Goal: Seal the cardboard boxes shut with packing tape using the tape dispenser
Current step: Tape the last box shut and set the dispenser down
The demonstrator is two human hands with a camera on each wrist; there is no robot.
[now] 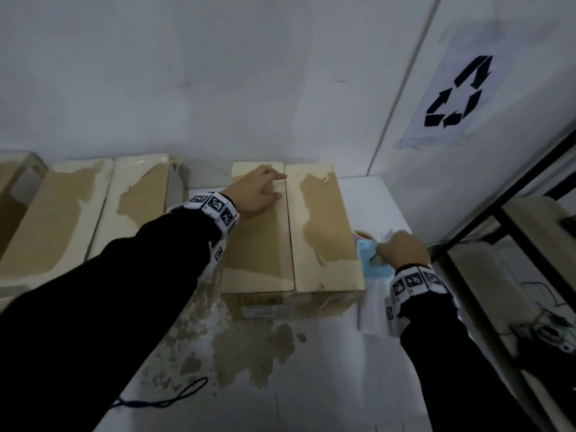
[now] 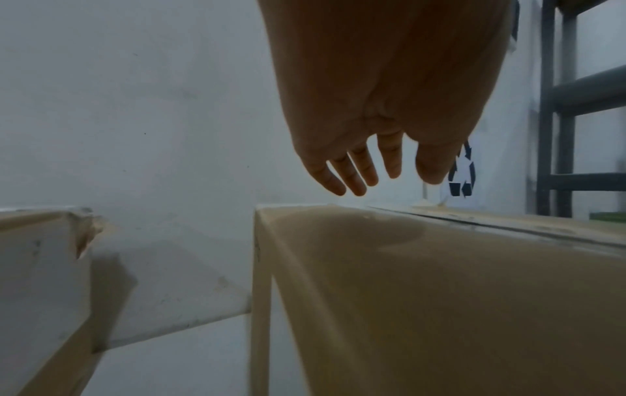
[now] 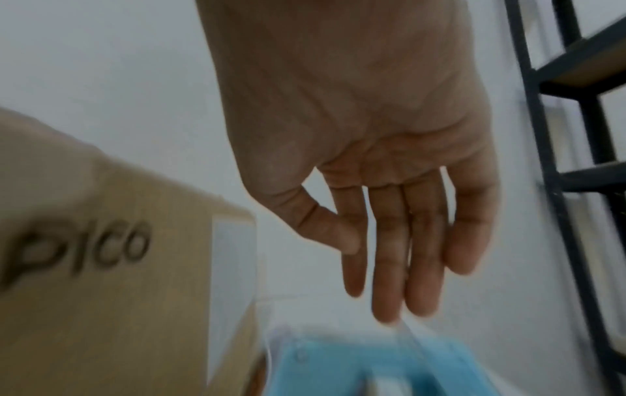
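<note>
Both hands open: left hand [image 1: 257, 191] flat on the box [image 1: 321, 226], right hand [image 1: 402, 249] over the tape dispenser [image 1: 372, 260].

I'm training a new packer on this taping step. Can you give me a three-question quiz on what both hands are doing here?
1. True or false: the left hand rests flat on the cardboard box.
2. Has the right hand closed on the tape dispenser? A) yes B) no, fingers straight above it
3. Fill in: the flap seam carries ___ tape.

Key: 1 true; 2 B; 3 no
</note>
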